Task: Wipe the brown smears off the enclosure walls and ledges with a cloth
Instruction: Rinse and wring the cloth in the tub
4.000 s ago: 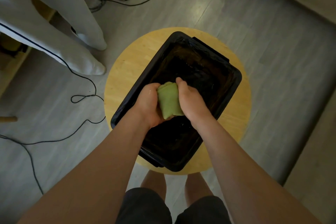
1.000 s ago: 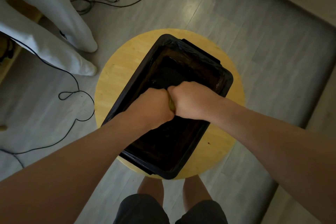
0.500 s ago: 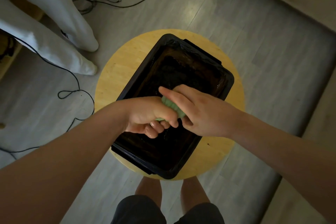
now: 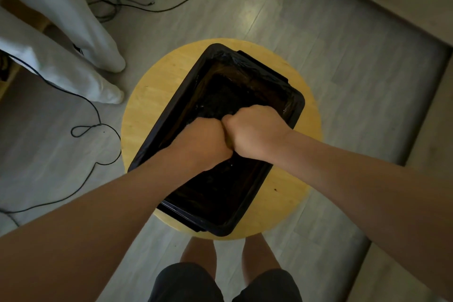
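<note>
Fists closed again since half-second ago: left hand [image 4: 206, 144] and right hand [image 4: 255, 132] clamp barely visible green cloth [image 4: 229, 144] over black rectangular plastic tub [image 4: 297, 106], frame centre.

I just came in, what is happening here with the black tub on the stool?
A person stands over a black tub on a round wooden stool. The left hand and the right hand are both fists, pressed together above the tub's middle. Only a thin greenish sliver, likely the cloth, shows between them, so they seem to be wringing or bunching it. The tub's inside looks dark with wet glints. No wall is being wiped at this moment.
</note>
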Motion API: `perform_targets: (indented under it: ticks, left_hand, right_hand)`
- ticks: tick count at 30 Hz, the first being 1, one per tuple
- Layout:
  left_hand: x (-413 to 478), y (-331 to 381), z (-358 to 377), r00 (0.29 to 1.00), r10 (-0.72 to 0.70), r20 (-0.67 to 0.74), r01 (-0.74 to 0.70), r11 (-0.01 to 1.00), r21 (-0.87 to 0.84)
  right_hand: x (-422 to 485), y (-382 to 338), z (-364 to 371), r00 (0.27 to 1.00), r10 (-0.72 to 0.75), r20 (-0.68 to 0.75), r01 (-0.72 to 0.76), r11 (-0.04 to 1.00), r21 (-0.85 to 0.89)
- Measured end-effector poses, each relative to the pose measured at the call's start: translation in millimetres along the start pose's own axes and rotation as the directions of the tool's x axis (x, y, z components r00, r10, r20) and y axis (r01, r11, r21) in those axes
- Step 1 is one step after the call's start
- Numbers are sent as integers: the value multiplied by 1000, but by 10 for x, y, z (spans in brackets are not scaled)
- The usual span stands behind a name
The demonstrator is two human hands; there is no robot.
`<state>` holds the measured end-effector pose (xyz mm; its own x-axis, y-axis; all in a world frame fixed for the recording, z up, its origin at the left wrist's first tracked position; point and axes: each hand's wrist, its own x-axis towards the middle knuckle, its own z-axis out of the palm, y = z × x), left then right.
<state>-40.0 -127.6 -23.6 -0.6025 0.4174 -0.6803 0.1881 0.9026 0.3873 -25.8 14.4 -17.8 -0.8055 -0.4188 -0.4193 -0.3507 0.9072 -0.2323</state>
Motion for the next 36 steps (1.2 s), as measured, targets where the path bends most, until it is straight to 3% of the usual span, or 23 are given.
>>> perform_targets:
  ticks: [4, 6, 8, 10, 13, 15, 18, 20, 22, 26, 30, 36]
  left_hand:
    - [83, -79, 15, 983, -22, -181, 17, 999, -30]
    - [91, -94, 11, 983, -5, -183, -12, 996, -92]
    - [70, -82, -24, 998, -52, -35, 40, 961, -274]
    - [17, -66, -88, 979, -90, 185, 177, 827, -534]
    - [-88, -70, -252, 922, 72, 381, 259, 618, -742]
    - [-145, -80, -342, 862, 195, 468, 285, 578, -765]
    - [-205, -56, -419, 774, 287, 564, 320, 591, -741]
    - [-224, -31, -431, 768, 250, 590, 311, 659, -684]
    - [-220, -9, -417, 817, 128, 563, 291, 751, -593]
    - [-73, 3, -388, 944, -77, 320, 203, 901, -383]
    - [72, 31, -246, 985, -24, 169, 25, 1000, -2]
    - [159, -58, 54, 999, -15, 50, 12, 998, 62]
  right_hand:
    - [128, 6, -103, 994, 87, 73, -91, 994, 53]
    - [122, 55, -62, 997, 64, 45, -66, 997, 31]
    - [60, 98, 40, 999, 8, -34, -7, 1000, 9]
    - [-52, 139, 128, 978, -62, -202, 61, 998, -10]
    - [-201, 171, 110, 872, -255, -418, 239, 967, -90]
    - [-238, 168, 61, 831, -323, -452, 314, 944, -97]
    - [-216, 162, 8, 849, -290, -441, 292, 954, -64]
    - [-198, 149, -42, 876, -285, -389, 266, 959, -102]
    - [-158, 121, -119, 921, -260, -290, 223, 963, -154]
    - [-5, 12, -207, 981, -133, -141, 117, 986, -119]
    - [69, -19, -207, 1000, -2, 20, 3, 998, -56]
    - [87, -59, -117, 982, 76, 174, -79, 997, 9]
